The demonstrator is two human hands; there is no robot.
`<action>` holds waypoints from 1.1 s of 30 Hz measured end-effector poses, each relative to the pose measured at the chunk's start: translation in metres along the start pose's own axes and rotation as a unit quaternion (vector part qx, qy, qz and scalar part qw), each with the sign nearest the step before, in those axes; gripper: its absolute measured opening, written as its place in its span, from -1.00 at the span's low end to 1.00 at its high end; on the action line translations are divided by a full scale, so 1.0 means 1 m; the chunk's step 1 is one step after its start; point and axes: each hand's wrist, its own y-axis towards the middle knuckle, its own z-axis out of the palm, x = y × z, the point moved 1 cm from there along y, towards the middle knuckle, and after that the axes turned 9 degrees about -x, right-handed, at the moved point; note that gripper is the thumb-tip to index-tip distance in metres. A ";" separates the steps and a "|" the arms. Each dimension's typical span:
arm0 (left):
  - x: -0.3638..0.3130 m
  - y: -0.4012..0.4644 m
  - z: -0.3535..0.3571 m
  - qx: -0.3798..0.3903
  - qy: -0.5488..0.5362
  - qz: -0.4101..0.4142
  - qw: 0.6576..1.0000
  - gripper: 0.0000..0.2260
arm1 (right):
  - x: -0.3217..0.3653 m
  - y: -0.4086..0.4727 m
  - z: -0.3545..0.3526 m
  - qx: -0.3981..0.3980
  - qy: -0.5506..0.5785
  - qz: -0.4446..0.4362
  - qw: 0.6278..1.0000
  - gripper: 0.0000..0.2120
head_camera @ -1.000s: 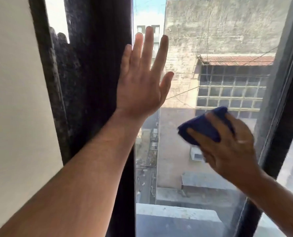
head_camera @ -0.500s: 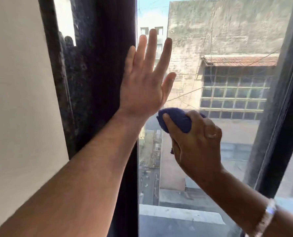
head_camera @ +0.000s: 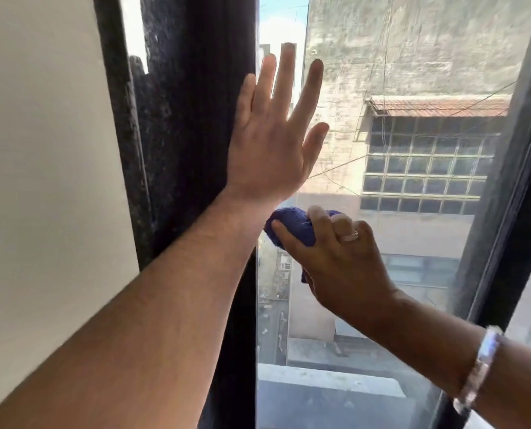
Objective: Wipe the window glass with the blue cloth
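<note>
The window glass (head_camera: 397, 274) fills the middle and right of the head view, with buildings behind it. My left hand (head_camera: 270, 140) lies flat against the glass at its left edge, fingers spread and pointing up, holding nothing. Just below its wrist, my right hand (head_camera: 338, 261) presses a bunched blue cloth (head_camera: 292, 226) onto the glass. Most of the cloth is hidden under my fingers. A ring and a bracelet show on my right hand and wrist.
A black vertical window frame (head_camera: 196, 119) stands left of the pane, beside a white wall (head_camera: 41, 181). Another dark frame bar (head_camera: 512, 196) slants down the right side. A grey ledge (head_camera: 320, 382) lies outside below.
My right hand has carried the blue cloth leftwards across the glass, from the pane's right part to just under my left wrist. My left hand has stayed flat on the glass.
</note>
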 end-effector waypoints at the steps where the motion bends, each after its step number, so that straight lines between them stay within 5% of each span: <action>1: 0.000 0.000 0.000 0.000 -0.003 -0.001 1.000 -0.46 | -0.004 -0.001 -0.001 0.000 0.001 -0.014 1.000 -0.19; 6: 0.000 -0.002 0.000 -0.003 0.004 0.002 1.000 -0.46 | -0.010 0.006 -0.008 0.014 0.006 0.055 0.998 -0.20; 10: 0.000 -0.001 0.000 0.001 0.003 -0.001 1.000 -0.45 | -0.006 0.005 -0.013 0.033 0.013 -0.014 0.999 -0.16; 14: -0.001 -0.003 0.004 -0.016 0.020 0.003 1.000 -0.45 | -0.019 0.016 -0.014 0.020 -0.003 0.050 0.999 -0.19; 18: 0.000 -0.002 0.004 -0.015 -0.004 -0.005 1.000 -0.45 | 0.003 0.003 -0.010 0.038 0.018 -0.055 0.998 -0.20; 22: 0.000 -0.002 0.005 -0.026 0.001 -0.002 1.000 -0.45 | -0.015 0.012 -0.010 0.028 0.032 0.048 0.998 -0.21; 25: 0.002 0.000 0.005 -0.026 -0.003 -0.002 1.000 -0.45 | 0.006 0.002 -0.007 0.034 0.021 0.006 0.999 -0.15; 27: 0.002 -0.001 0.005 -0.021 -0.005 -0.001 1.000 -0.44 | 0.004 -0.001 -0.004 0.015 0.041 -0.046 0.998 -0.17; 31: 0.000 -0.002 0.006 -0.030 0.002 -0.004 1.000 -0.45 | -0.037 -0.015 0.009 -0.067 0.014 0.065 0.996 -0.27; 33: 0.000 -0.001 0.005 -0.031 -0.004 -0.008 0.999 -0.45 | -0.036 -0.051 0.019 -0.059 -0.001 0.023 0.998 -0.34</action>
